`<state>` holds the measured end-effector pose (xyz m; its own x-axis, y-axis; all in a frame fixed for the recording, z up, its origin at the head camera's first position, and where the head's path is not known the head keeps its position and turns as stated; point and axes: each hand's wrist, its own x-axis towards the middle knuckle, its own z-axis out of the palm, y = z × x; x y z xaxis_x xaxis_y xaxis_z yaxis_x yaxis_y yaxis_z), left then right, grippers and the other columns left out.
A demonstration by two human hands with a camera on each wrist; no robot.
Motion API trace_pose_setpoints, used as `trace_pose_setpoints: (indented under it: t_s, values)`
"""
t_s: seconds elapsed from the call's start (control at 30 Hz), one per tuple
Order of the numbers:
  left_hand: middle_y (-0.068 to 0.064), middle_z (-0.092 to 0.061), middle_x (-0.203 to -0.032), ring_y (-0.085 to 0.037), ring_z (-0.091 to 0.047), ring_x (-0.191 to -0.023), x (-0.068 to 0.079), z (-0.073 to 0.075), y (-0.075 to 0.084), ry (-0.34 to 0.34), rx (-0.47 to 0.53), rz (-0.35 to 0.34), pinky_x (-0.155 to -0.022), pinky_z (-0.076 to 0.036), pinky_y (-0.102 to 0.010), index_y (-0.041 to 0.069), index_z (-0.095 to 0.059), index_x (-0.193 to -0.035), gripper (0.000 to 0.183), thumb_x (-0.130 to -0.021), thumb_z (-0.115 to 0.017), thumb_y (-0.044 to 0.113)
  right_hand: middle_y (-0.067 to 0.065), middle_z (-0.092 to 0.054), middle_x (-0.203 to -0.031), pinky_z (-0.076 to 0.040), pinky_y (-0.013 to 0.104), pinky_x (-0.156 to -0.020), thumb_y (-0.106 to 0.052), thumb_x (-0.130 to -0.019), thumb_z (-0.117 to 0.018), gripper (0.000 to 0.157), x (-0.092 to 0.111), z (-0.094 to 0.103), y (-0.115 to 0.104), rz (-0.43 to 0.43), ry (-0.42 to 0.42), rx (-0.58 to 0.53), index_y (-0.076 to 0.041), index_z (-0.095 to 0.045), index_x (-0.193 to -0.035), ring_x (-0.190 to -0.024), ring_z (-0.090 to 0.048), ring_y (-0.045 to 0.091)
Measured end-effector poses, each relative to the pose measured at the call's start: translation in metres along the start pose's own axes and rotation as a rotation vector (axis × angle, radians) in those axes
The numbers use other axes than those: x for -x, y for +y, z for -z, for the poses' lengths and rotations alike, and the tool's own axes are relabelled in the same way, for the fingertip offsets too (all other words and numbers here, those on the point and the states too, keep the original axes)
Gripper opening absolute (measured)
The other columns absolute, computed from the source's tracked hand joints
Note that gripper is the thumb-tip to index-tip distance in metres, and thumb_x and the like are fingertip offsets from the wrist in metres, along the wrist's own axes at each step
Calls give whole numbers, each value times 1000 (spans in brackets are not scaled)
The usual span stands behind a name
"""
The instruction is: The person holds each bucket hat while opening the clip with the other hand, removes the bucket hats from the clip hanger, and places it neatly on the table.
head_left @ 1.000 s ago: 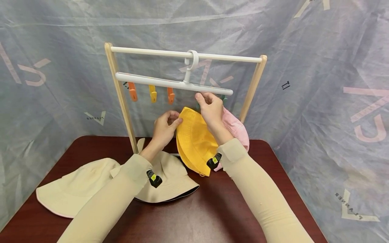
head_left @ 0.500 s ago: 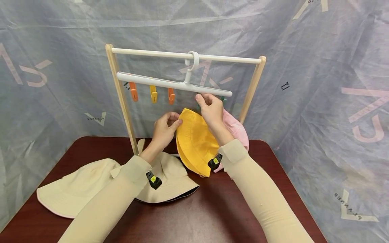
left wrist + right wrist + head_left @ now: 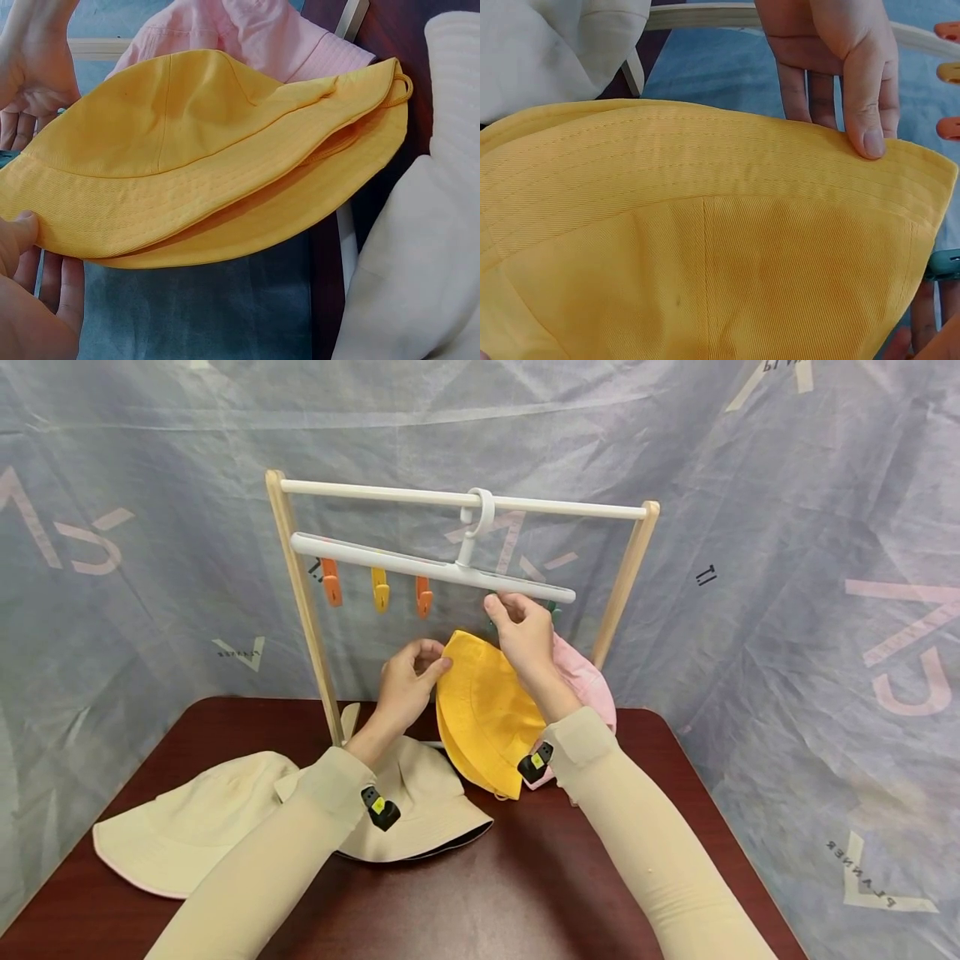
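A yellow bucket hat hangs below the white hanger, its brim turned to the left. My left hand pinches the brim's edge between thumb and fingers, as the left wrist view shows up close. Just under the hanger bar, my right hand pinches a green clip at the hat's upper end. That clip is mostly hidden by the hand in the head view. Behind the yellow hat and my right wrist hangs a pink hat, near another green clip.
Two orange clips and a yellow clip hang along the hanger's left part. The hanger hooks over the rail of a wooden rack. Two cream hats lie on the dark red table, one at left and one beneath my left wrist.
The hanger has tilted slightly, its left end rising and its right end dipping. Both hands keep their grips, and the yellow hat stays nearly in place.
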<state>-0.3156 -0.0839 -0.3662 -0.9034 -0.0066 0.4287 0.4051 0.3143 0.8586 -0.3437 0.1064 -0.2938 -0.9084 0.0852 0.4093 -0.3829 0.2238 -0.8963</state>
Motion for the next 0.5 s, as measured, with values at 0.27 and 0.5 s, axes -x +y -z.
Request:
trace_pose_setpoints:
  t_s: [0.27, 0.5]
  values:
    - [-5, -72, -110, -20, -66, -102, 2, 0, 1, -6, -1, -3, -95, -56, -39, 13, -69, -114, 19, -103, -73, 29, 13, -74, -124, -56, 36, -99, -37, -104, -71, 46, 3, 1, 0, -11, -23, 2, -4, -70, -135, -115, -69, 22]
    - [-5, -72, -110, -21, -67, -102, 3, 0, 3, -4, -5, -9, -95, -56, -39, 14, -69, -115, 20, -103, -74, 29, 14, -73, -128, -55, 38, -104, -37, -104, -71, 48, 4, 5, 0, -4, -33, -8, -4, -68, -139, -120, -68, 24]
